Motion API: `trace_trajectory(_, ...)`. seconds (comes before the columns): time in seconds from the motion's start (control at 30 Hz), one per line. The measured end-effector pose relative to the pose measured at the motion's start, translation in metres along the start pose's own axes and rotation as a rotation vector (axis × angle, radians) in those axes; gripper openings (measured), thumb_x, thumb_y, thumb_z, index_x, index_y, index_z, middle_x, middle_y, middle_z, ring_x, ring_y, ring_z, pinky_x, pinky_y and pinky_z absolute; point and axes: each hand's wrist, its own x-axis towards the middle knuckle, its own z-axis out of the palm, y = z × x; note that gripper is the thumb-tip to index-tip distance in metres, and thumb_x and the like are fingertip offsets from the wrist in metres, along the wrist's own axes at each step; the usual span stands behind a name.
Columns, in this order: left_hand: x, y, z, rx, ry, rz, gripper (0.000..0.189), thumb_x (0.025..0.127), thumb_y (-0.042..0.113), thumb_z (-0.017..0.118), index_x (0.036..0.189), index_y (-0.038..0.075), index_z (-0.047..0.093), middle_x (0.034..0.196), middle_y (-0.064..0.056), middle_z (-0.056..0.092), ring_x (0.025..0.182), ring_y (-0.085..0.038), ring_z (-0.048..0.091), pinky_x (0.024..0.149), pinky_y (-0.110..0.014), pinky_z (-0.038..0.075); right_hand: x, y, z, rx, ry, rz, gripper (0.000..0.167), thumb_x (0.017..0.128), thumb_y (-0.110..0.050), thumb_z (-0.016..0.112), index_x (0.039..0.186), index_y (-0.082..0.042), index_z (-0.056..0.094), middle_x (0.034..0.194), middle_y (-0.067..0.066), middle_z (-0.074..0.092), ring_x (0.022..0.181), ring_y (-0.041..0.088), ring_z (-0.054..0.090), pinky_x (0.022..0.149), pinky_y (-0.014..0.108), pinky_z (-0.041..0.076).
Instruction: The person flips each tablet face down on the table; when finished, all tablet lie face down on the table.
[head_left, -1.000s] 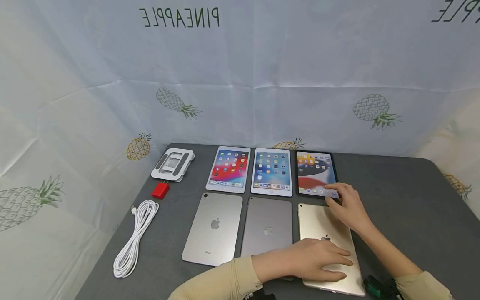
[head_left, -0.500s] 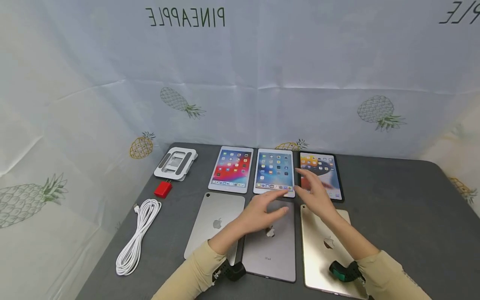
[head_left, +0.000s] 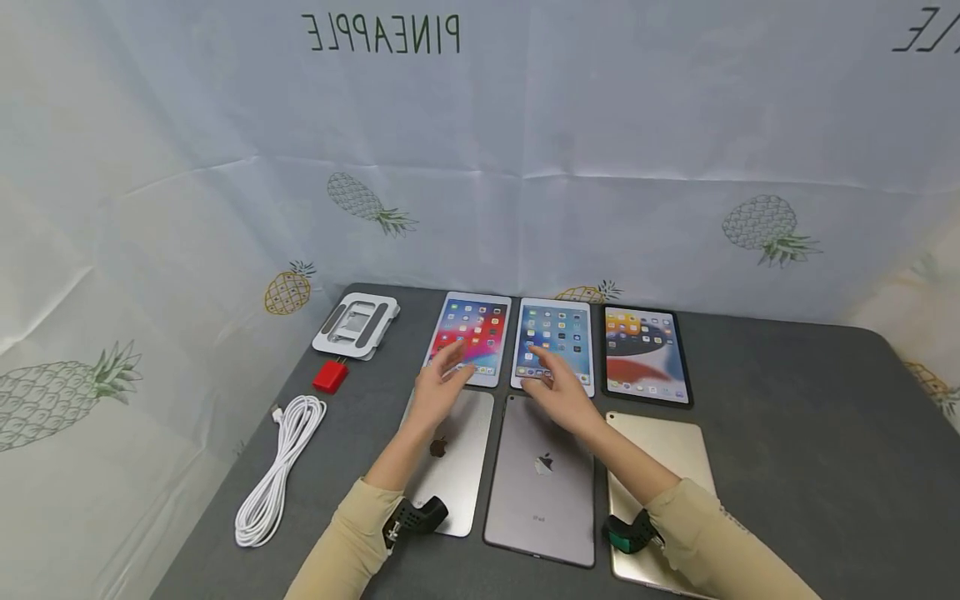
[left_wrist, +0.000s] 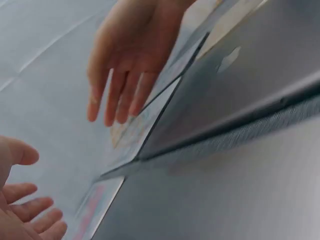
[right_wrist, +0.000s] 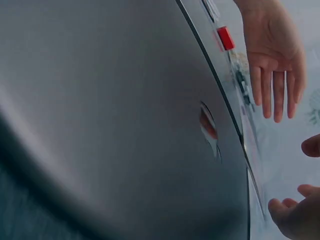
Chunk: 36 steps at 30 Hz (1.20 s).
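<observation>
Hovering over two rows of tablets, both hands hold nothing; left hand (head_left: 435, 393), fingers relaxed and slightly bent, is over the seam between the red-wallpaper tablet (head_left: 483, 325) and the silver tablet (head_left: 463, 442); right hand (head_left: 564, 400), fingers loosely extended, is over the blue-wallpaper tablet (head_left: 558, 321) and the grey tablet (head_left: 536, 504); black-bezel tablet (head_left: 648, 358) and gold tablet (head_left: 675, 437) sit to the right; back row screens up, front row backs up, all flat on the dark table (head_left: 810, 433); folded stand (head_left: 371, 323), red adapter (head_left: 330, 377) and coiled white cable (head_left: 276, 475) line the left edge.
</observation>
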Motion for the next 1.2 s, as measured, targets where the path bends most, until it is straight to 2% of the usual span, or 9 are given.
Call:
trace_trajectory(0.13, 0.004, -0.005, -0.020, 0.067, 0.067, -0.111, 0.055, 0.094, 0.019, 0.063, 0.144, 0.002, 0.045, 0.145, -0.017, 0.047, 0.135, -0.032, 0.042, 0.110, -0.044, 0.035, 0.004, 0.000, 0.015, 0.058, -0.051, 0.008, 0.062, 0.095, -0.009, 0.060, 0.149, 0.001, 0.032, 0.153, 0.022, 0.031, 0.140, 0.038, 0.031, 0.111, 0.045, 0.031)
trace_trajectory(0.23, 0.007, -0.009, -0.033, 0.117, 0.085, -0.177, 0.057, 0.095, 0.022, 0.062, 0.146, 0.005, 0.043, 0.148, -0.016, 0.043, 0.137, -0.032, 0.038, 0.111, -0.044, 0.034, 0.006, -0.003, 0.025, 0.105, -0.082, 0.049, 0.066, 0.095, -0.010, 0.060, 0.151, 0.001, 0.028, 0.155, 0.021, 0.029, 0.141, 0.036, 0.029, 0.113, 0.044, 0.029)
trace_trajectory(0.47, 0.009, -0.016, -0.047, 0.181, 0.024, -0.249, 0.064, 0.095, 0.024, 0.061, 0.148, 0.000, 0.035, 0.150, -0.021, 0.038, 0.138, -0.036, 0.035, 0.110, -0.048, 0.033, 0.008, -0.010, 0.039, 0.178, -0.144, 0.150, 0.073, 0.095, -0.015, 0.060, 0.154, -0.002, 0.020, 0.157, 0.021, 0.024, 0.144, 0.034, 0.025, 0.115, 0.044, 0.025)
trace_trajectory(0.63, 0.013, -0.017, -0.050, 0.137, -0.022, -0.283, 0.065, 0.096, 0.024, 0.059, 0.148, -0.003, 0.032, 0.150, -0.024, 0.037, 0.138, -0.037, 0.036, 0.108, -0.049, 0.037, 0.010, -0.012, 0.044, 0.207, -0.154, 0.194, 0.077, 0.095, -0.017, 0.060, 0.155, -0.001, 0.015, 0.158, 0.022, 0.021, 0.144, 0.035, 0.023, 0.114, 0.047, 0.026)
trace_trajectory(0.77, 0.016, -0.016, -0.052, 0.077, -0.044, -0.320, 0.064, 0.097, 0.025, 0.058, 0.148, -0.003, 0.032, 0.150, -0.025, 0.036, 0.138, -0.038, 0.035, 0.110, -0.052, 0.032, 0.010, -0.011, 0.045, 0.240, -0.147, 0.204, 0.076, 0.095, -0.015, 0.060, 0.155, 0.000, 0.016, 0.158, 0.021, 0.022, 0.145, 0.034, 0.023, 0.114, 0.048, 0.025)
trace_trajectory(0.93, 0.019, -0.015, -0.055, 0.021, -0.042, -0.350, 0.063, 0.098, 0.025, 0.056, 0.148, -0.003, 0.032, 0.149, -0.025, 0.037, 0.137, -0.038, 0.035, 0.112, -0.052, 0.028, 0.010, -0.010, 0.045, 0.275, -0.143, 0.228, 0.074, 0.095, -0.014, 0.060, 0.154, 0.000, 0.018, 0.158, 0.020, 0.024, 0.145, 0.034, 0.023, 0.114, 0.049, 0.025)
trace_trajectory(1.2, 0.024, -0.015, -0.055, -0.068, -0.010, -0.374, 0.059, 0.099, 0.024, 0.055, 0.147, -0.005, 0.034, 0.148, -0.025, 0.036, 0.135, -0.036, 0.038, 0.112, -0.048, 0.030, 0.011, -0.011, 0.045, 0.256, -0.155, 0.246, 0.072, 0.094, -0.014, 0.060, 0.153, 0.001, 0.020, 0.157, 0.021, 0.025, 0.144, 0.035, 0.025, 0.114, 0.051, 0.025)
